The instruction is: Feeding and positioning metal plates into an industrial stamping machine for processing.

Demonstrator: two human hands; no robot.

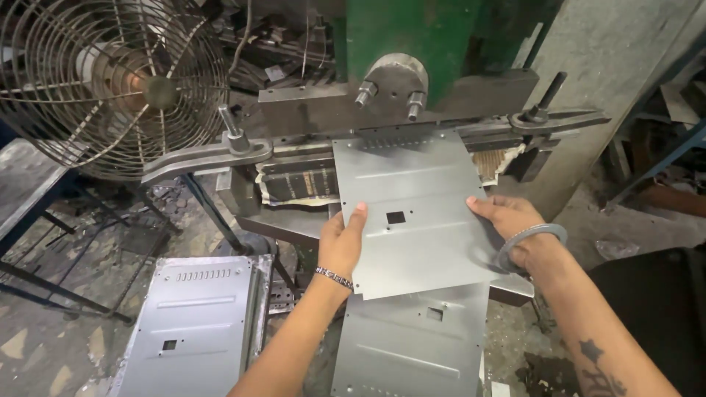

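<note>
I hold a flat grey metal sheet (pixel 412 198) with a small square cut-out and a row of slots at its far edge. My left hand (pixel 342 242) grips its left edge, thumb on top. On the sheet's right edge sits my right hand (pixel 507 217), which wears a metal bangle. The sheet's far end lies under the green press (pixel 412 44), on the die bed (pixel 294 184).
A stack of similar sheets (pixel 195 323) lies at the lower left, another sheet (pixel 412 345) just below the held one. A wire-caged fan (pixel 110 81) stands at the upper left. Long clamp bars (pixel 213 156) cross the press front. A concrete pillar (pixel 610 88) rises on the right.
</note>
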